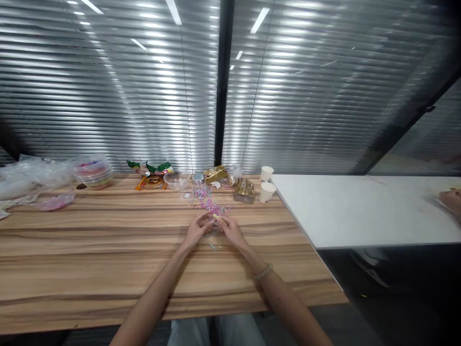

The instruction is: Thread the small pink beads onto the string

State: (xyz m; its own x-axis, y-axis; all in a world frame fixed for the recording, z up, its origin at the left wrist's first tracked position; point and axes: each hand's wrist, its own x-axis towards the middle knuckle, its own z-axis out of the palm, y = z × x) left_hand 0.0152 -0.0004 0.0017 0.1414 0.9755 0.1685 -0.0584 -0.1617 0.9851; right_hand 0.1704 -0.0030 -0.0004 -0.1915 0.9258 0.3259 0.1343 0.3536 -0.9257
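My left hand and my right hand meet over the wooden table, fingertips close together. A small yellow object shows at the fingertips of my right hand; its kind is too small to tell. My left fingers are closed in a pinch, and what they hold is hidden. Just beyond my hands lies a loose pile of pink, purple and white beads. Small silvery pieces lie below and between my hands. Behind the pile stands a clear jar with similar beads in it.
A clear plastic bowl, snack packets, a gold packet and two paper cups line the table's back. Stacked plastic tubs and plastic bags sit left. A white table adjoins right, with another person's hand.
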